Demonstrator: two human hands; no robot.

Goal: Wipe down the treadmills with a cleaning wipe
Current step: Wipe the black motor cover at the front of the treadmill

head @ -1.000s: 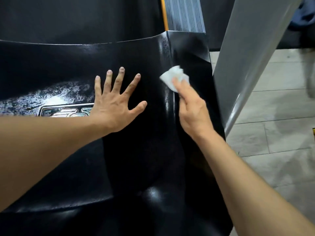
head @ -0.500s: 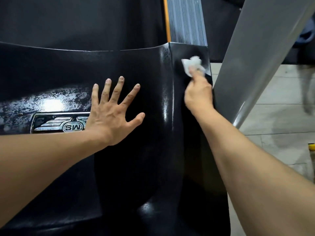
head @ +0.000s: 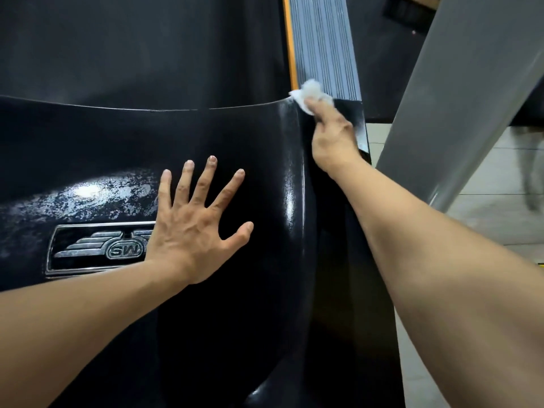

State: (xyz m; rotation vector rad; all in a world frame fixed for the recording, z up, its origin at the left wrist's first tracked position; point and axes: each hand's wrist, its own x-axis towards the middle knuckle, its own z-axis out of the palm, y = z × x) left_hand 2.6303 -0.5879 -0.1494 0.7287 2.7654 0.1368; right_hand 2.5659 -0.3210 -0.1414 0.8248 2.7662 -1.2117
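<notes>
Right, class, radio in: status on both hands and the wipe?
Left hand flat, fingers spread on glossy black treadmill cover. Right hand holds crumpled white wipe at cover's top right corner. Nothing blocking.

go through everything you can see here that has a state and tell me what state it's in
left hand: open, fingers spread, flat on the cover
right hand: holds the wipe
wipe: crumpled, at the cover's far right corner
motor cover: glossy, blotchy film above the badge
</notes>
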